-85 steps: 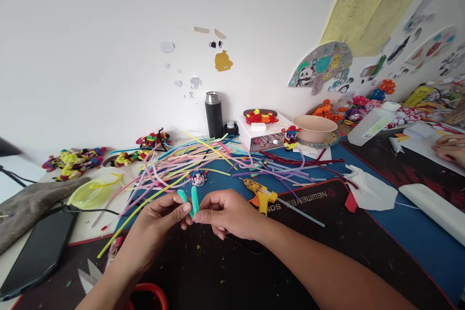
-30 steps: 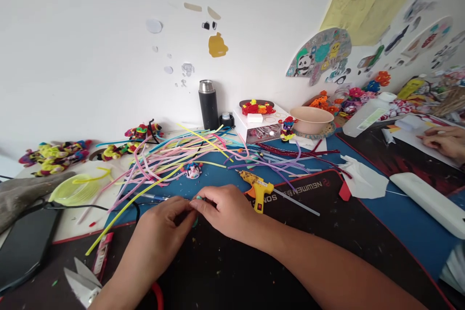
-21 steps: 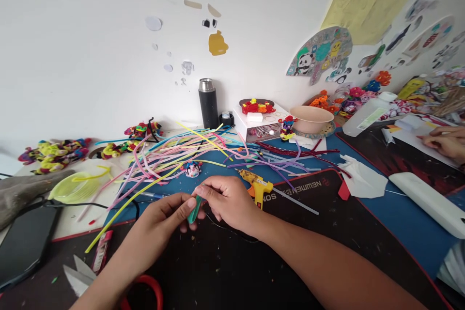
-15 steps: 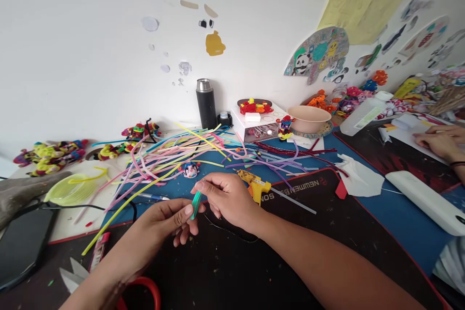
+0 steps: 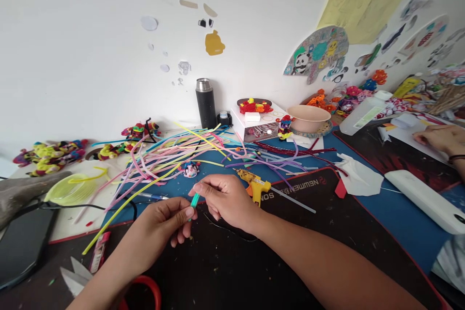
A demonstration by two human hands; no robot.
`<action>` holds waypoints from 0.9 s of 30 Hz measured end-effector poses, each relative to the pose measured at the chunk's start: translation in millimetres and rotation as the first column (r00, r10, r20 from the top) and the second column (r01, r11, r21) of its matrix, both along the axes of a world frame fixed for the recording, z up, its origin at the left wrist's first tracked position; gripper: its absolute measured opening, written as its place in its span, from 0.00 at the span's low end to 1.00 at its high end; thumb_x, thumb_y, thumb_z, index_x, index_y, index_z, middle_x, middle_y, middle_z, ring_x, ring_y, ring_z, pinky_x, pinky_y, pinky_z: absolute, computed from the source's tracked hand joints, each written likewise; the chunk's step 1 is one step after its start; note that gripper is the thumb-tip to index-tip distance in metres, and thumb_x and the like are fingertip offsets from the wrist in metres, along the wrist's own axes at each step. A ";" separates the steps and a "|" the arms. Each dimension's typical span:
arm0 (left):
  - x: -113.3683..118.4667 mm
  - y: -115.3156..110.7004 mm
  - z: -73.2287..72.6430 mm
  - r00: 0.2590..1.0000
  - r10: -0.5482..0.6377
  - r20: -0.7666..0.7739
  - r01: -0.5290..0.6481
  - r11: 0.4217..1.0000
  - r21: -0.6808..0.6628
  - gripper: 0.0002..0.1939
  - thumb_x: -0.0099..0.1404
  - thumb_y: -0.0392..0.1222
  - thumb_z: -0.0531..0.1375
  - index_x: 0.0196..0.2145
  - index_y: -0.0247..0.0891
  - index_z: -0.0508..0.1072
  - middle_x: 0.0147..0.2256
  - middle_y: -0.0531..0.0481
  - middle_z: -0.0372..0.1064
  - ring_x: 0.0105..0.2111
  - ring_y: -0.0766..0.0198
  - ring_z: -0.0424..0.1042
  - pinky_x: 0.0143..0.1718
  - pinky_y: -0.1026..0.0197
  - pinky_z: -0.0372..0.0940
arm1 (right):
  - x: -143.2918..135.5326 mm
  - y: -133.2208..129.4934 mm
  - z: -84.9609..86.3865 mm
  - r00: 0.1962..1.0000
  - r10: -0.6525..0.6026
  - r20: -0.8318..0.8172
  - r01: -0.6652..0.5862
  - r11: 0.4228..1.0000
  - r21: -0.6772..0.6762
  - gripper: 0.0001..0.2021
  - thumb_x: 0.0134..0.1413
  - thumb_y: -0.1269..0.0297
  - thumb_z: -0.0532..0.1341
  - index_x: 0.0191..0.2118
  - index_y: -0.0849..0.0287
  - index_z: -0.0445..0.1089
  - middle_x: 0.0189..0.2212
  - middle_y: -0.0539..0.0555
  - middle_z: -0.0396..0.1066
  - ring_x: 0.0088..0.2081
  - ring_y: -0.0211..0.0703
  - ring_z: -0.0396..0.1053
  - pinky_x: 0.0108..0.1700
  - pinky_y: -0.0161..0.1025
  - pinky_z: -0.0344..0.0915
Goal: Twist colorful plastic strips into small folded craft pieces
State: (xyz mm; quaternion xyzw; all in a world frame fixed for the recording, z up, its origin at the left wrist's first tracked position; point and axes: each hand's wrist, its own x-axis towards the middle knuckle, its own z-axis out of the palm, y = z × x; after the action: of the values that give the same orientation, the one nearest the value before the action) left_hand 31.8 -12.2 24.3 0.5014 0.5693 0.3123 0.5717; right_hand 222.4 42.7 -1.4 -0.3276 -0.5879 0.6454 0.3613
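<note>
Between my two hands is a short green pipe cleaner piece [image 5: 195,200], tilted and partly covered by fingers. My left hand [image 5: 173,218] pinches its lower end between thumb and fingers. At the upper end, my right hand [image 5: 223,198] closes thumb and forefinger on it. Just beyond them lies a small white doll head [image 5: 190,169] with coloured trim. A yellow glue gun [image 5: 258,188] with a clear glue stick rests right of my right hand. Red-handled scissors [image 5: 147,285] lie under my left forearm, which hides part of them.
Loose pink and yellow pipe cleaners [image 5: 152,164] spread behind my hands. A black flask [image 5: 205,106], a white box [image 5: 240,123] and a pink bowl [image 5: 308,117] stand along the wall. Another person's hand [image 5: 436,138] rests at far right, near a white power strip [image 5: 423,201].
My left fingers have shifted slightly up along the green piece, closer to my right fingertips. The rest of the table looks the same.
</note>
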 end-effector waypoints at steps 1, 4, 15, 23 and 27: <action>0.9 -0.1 1.6 1.000 -0.003 -0.019 0.003 1.000 0.021 0.26 0.53 0.65 0.76 0.21 0.39 0.77 0.20 0.50 0.72 0.20 0.64 0.66 0.22 0.63 0.62 | 0.0 0.1 0.4 1.000 -0.002 0.001 0.002 1.000 0.001 0.20 0.69 0.45 0.65 0.40 0.59 0.79 0.16 0.42 0.62 0.16 0.33 0.60 0.23 0.33 0.57; 3.8 0.1 5.4 1.000 -0.010 -0.029 0.013 0.996 0.093 0.28 0.55 0.70 0.73 0.23 0.40 0.80 0.22 0.49 0.75 0.21 0.62 0.68 0.24 0.63 0.64 | 0.3 2.0 1.0 1.000 -0.029 0.002 0.029 1.000 0.000 0.21 0.68 0.43 0.65 0.40 0.59 0.79 0.15 0.41 0.61 0.16 0.34 0.59 0.22 0.33 0.56; -1.0 -1.0 -3.0 0.995 -0.008 -0.099 0.018 0.995 0.100 0.33 0.58 0.76 0.69 0.25 0.39 0.81 0.24 0.46 0.77 0.24 0.60 0.72 0.26 0.62 0.68 | 0.3 4.8 -2.2 0.999 -0.038 -0.013 0.038 0.999 -0.012 0.20 0.68 0.44 0.66 0.41 0.60 0.79 0.15 0.41 0.60 0.16 0.33 0.59 0.21 0.32 0.55; -1.2 3.3 0.1 0.998 -0.016 0.066 0.016 1.000 -0.004 0.29 0.50 0.70 0.77 0.23 0.39 0.81 0.23 0.46 0.78 0.23 0.60 0.74 0.25 0.62 0.68 | 1.4 2.9 0.5 0.999 -0.040 0.024 0.040 0.999 0.009 0.19 0.68 0.46 0.67 0.40 0.60 0.79 0.15 0.41 0.60 0.16 0.33 0.60 0.23 0.33 0.56; -4.8 2.0 -3.3 0.999 -0.004 0.051 0.004 1.000 -0.005 0.29 0.51 0.70 0.76 0.23 0.38 0.80 0.23 0.46 0.78 0.23 0.60 0.74 0.26 0.62 0.68 | 0.6 3.1 1.4 0.999 -0.035 0.018 0.035 0.999 0.008 0.19 0.68 0.46 0.66 0.41 0.60 0.80 0.15 0.41 0.61 0.16 0.33 0.60 0.22 0.32 0.56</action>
State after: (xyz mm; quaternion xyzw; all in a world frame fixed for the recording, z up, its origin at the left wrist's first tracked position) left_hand 27.0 -10.2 20.9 0.4930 0.5541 0.3225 0.5881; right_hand 223.1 45.8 0.1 -0.3422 -0.5877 0.6337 0.3687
